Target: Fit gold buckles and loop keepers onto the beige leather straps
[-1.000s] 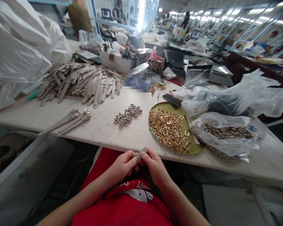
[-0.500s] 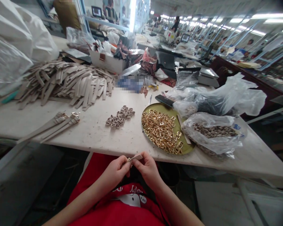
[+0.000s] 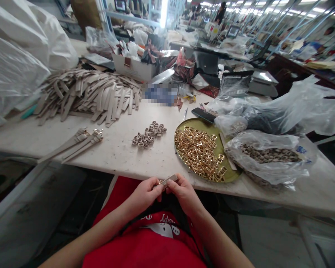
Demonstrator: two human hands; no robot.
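Note:
Close to the table's front edge, a short piece of grey-beige strap (image 3: 170,179) is held between both hands. My left hand (image 3: 148,192) pinches its left end, where a small gold glint shows, probably a buckle mostly hidden by the fingers. My right hand (image 3: 186,193) grips the other end between thumb and fingers. Ahead of the hands lies a small cluster of grey-beige strap loops (image 3: 145,139). Gold buckles (image 3: 197,150) fill much of a round olive tray (image 3: 205,124) to the right. Several straps with gold buckles (image 3: 82,143) lie together on the left.
A large heap of loose straps (image 3: 92,93) covers the back left, beside a white plastic sack (image 3: 25,52). An open clear bag of loops (image 3: 270,154) stands right of the tray. Behind it sit a dark phone (image 3: 203,114), plastic bags and a box of scraps (image 3: 135,68).
The view has shifted, so the table things appear further right and slightly higher. The strap piece has turned in my fingers, showing more of its grey-brown face; both hands keep their hold.

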